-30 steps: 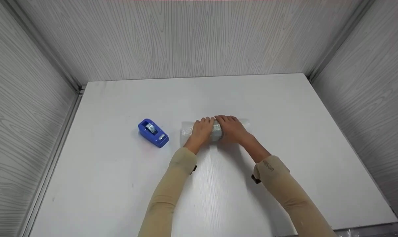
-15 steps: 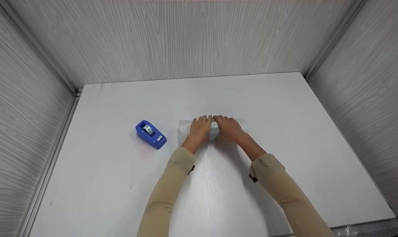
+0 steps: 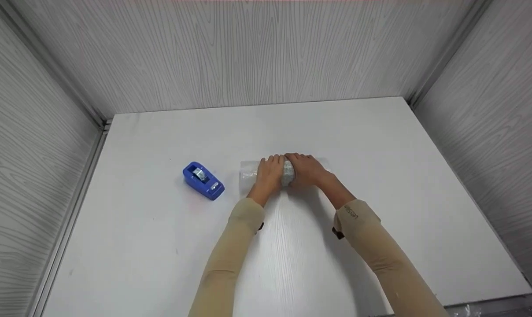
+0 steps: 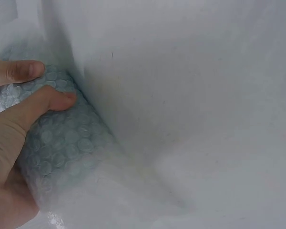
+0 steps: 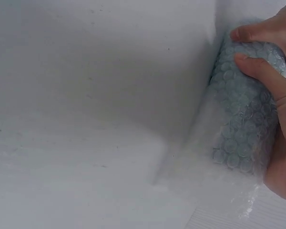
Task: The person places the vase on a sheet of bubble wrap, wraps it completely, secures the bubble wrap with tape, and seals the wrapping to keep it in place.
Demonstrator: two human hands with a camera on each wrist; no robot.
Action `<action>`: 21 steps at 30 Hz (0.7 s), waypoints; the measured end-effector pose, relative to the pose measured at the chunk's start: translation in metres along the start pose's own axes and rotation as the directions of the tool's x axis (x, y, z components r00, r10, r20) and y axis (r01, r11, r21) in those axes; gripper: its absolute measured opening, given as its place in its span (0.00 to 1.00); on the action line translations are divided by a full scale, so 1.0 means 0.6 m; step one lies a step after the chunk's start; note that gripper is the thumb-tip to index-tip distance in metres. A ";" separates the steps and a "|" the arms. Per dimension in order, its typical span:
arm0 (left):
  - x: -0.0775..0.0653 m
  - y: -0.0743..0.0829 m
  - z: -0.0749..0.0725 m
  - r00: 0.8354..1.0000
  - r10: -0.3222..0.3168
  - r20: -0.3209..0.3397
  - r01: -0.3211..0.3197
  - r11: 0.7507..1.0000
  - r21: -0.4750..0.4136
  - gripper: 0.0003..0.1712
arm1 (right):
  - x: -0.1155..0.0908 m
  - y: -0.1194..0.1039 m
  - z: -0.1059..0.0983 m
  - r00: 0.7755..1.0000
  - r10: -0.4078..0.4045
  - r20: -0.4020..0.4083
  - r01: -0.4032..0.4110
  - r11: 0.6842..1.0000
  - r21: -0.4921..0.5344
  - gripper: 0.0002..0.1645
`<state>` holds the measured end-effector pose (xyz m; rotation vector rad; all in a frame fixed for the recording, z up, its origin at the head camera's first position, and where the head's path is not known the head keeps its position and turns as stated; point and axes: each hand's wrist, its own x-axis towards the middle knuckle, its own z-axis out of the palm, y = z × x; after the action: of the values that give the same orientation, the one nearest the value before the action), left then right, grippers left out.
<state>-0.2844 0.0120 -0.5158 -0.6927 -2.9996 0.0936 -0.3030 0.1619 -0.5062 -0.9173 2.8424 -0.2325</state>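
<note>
A roll of clear bubble wrap [image 3: 288,173] lies crosswise near the middle of the white table. Its middle part looks greenish, and what is inside cannot be made out. My left hand [image 3: 270,175] grips the roll left of its middle, fingers over the far side. Close beside it, my right hand [image 3: 307,170] grips the right part. Both wrist views show the thumbs lying on the near side of the bubble wrap [image 4: 62,143]. Loose, flat ends of the bubble wrap [image 5: 214,188] stick out past each hand.
A blue tape dispenser [image 3: 203,180] with a roll of tape in it sits left of the bubble wrap. Grey wood-grain panels [image 3: 248,53] wall the table [image 3: 129,246] at the back and both sides. Clear plastic [image 3: 468,310] shows at the front right edge.
The head view has shifted slightly. Both hands keep their grip on the bubble wrap roll, with only small shifts in the hands and the loose wrap at its left end.
</note>
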 end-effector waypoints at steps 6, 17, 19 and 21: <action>0.003 -0.003 -0.002 0.998 -0.019 0.068 0.021 0.999 -0.029 0.39 | -0.004 -0.015 0.008 0.997 0.010 -0.071 -0.019 0.992 -0.122 0.53; 0.004 -0.003 -0.003 0.996 -0.049 0.079 0.054 0.996 -0.072 0.33 | -0.003 -0.025 0.026 0.975 -0.040 -0.221 -0.019 0.966 -0.258 0.49; 0.003 -0.001 0.000 0.997 -0.050 0.064 0.054 0.996 -0.066 0.35 | -0.004 -0.021 0.026 0.971 -0.064 -0.231 -0.001 0.963 -0.269 0.49; 0.002 0.002 0.003 0.998 -0.045 0.050 0.048 0.997 -0.058 0.37 | -0.005 -0.017 0.025 0.970 -0.077 -0.230 0.011 0.961 -0.276 0.49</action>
<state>-0.2855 0.0134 -0.5174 -0.6344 -3.0743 0.0203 -0.2921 0.1537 -0.5184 -1.0715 3.1352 0.0525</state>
